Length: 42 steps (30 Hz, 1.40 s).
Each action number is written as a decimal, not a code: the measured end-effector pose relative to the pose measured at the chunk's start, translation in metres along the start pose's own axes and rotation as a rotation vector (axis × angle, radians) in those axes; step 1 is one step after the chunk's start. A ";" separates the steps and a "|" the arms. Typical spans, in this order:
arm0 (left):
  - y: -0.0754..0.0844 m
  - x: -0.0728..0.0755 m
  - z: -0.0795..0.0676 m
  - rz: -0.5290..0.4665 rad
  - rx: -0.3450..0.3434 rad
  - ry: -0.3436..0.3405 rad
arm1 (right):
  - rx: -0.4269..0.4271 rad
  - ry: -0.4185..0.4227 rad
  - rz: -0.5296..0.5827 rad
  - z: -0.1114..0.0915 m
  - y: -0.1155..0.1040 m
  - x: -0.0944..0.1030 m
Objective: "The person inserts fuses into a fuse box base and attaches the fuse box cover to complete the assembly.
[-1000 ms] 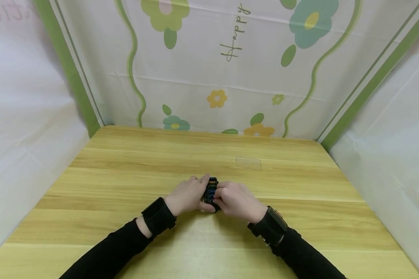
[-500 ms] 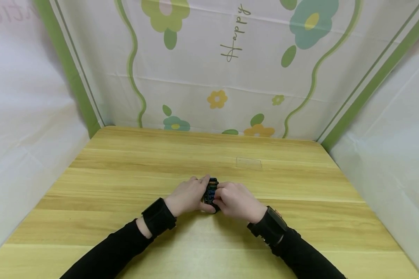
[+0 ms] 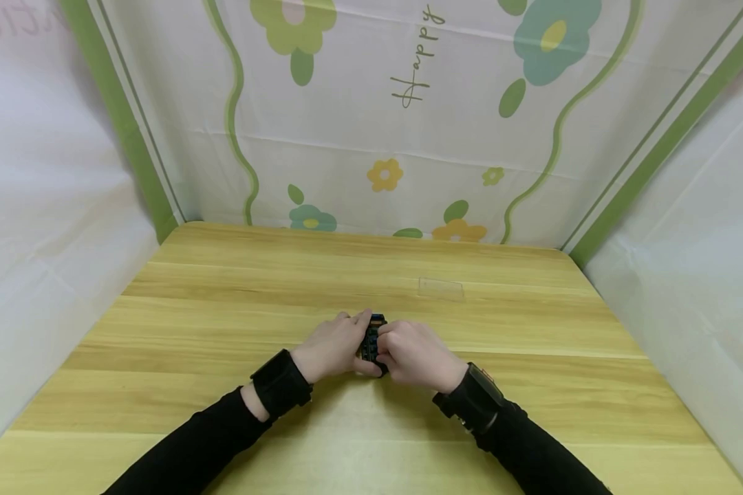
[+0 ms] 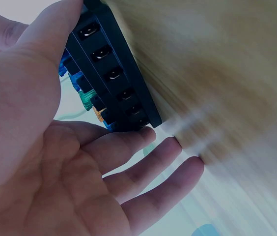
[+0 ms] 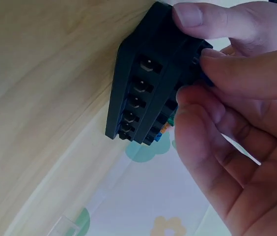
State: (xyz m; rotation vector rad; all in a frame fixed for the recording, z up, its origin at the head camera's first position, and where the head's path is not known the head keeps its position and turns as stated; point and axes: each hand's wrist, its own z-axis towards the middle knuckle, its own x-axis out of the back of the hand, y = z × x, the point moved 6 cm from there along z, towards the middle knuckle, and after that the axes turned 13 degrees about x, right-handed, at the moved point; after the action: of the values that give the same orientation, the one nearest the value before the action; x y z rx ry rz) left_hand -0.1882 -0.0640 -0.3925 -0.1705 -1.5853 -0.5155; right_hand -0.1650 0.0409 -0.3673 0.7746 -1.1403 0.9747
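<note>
A black fuse box (image 3: 371, 344) lies on the wooden table between both hands; blue, green and orange fuses (image 4: 86, 100) stand along its top, and metal terminals sit in openings down its side. My left hand (image 3: 331, 347) grips the box by its ends, the thumb at the near end and the index finger at the far end, other fingers stretched out. Over the near part of the box, my right hand (image 3: 416, 354) has thumb and index finger close together at the top. A dark blue sliver of a fuse (image 5: 206, 79) shows between them; the rest is hidden by the fingers.
A clear rectangular plastic cover (image 3: 441, 289) lies flat on the table (image 3: 254, 289), beyond the right hand. White cloth walls with printed flowers (image 3: 385, 175) enclose the back and both sides of the table.
My right hand has shifted slightly to the left and away from me, over the fuse box, its fingertips covering more of the top. The left hand and the box have stayed in place.
</note>
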 end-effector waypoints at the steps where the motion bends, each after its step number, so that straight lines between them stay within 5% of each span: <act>1: 0.000 0.000 0.000 -0.002 0.001 0.001 | 0.002 0.000 0.015 0.000 0.001 -0.001; 20: -0.002 0.002 0.001 -0.010 0.013 -0.010 | 0.045 -0.003 0.104 0.011 0.004 0.000; 34: 0.002 0.000 0.003 -0.015 0.034 -0.055 | 0.004 -0.041 0.213 -0.003 0.019 0.018; 42: -0.001 -0.002 0.002 -0.024 0.039 -0.064 | 0.046 -0.177 0.166 0.004 0.017 0.011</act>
State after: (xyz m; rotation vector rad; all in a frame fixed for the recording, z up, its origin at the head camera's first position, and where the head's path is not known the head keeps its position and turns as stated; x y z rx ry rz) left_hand -0.1903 -0.0635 -0.3951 -0.1396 -1.6606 -0.5014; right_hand -0.1804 0.0466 -0.3549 0.8256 -1.3562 1.0899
